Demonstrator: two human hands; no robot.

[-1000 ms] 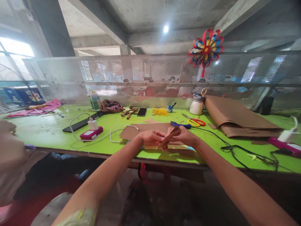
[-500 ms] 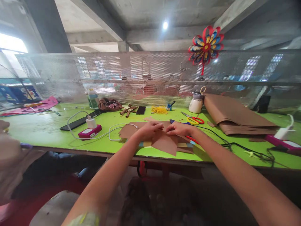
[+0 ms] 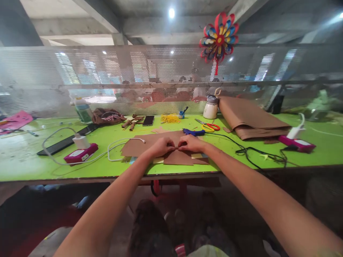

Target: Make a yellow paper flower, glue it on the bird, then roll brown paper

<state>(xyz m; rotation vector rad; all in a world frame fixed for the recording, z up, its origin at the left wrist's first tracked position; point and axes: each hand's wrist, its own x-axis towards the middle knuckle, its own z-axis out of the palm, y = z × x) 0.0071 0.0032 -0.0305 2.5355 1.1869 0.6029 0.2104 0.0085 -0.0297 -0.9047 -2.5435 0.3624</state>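
Note:
My left hand (image 3: 161, 146) and my right hand (image 3: 192, 143) meet at the far edge of a small piece of brown paper (image 3: 178, 157). Fingertips of both hands pinch that edge, which looks rolled or folded over. The piece lies toward me, above a larger brown sheet (image 3: 136, 144) on the green table. Yellow and blue paper edges show from under it. Just behind my right hand is a blue-handled tool (image 3: 193, 132) with a black cord, perhaps a glue gun. Red-and-yellow-handled scissors (image 3: 210, 127) lie farther back.
A folded stack of brown paper (image 3: 252, 116) sits at right, near a white jar (image 3: 210, 107). Magenta power strips (image 3: 81, 154) with white plugs stand either side. Behind are a phone (image 3: 148, 120), yellow strips (image 3: 170, 118), brown paper rolls (image 3: 132, 123) and a perforated screen (image 3: 88, 76).
The fanned bundle of brown pieces is gone from my hands. A single piece was brought down onto the sheets, and both hands now pinch its far edge. The view has swung right.

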